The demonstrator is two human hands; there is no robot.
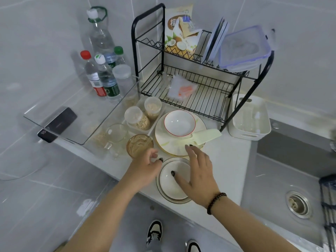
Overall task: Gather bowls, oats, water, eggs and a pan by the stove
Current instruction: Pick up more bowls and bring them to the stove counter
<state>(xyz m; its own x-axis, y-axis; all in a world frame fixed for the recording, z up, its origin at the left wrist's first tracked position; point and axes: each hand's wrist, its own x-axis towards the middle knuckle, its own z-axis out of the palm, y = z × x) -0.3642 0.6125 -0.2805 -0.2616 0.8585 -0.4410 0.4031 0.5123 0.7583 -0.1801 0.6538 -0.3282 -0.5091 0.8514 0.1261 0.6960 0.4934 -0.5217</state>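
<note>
Small cream bowl (170, 182) sits at the counter's (231, 157) front edge, right hand (197, 171) spread flat over it, left hand (145, 166) loosely curled, holding nothing: likely glazed ceramic, stiff, slippery, breakable, so grip the rim with 2 hands.

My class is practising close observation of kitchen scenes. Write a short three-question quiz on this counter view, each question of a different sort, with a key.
1. True or false: the red-rimmed bowl sits on the large plate.
2. Which hand is spread over the small bowl at the counter edge? A) left hand B) right hand
3. Fill in: the oat jars stand in a white ____.

Key: 1 true; 2 B; 3 tray.
</note>
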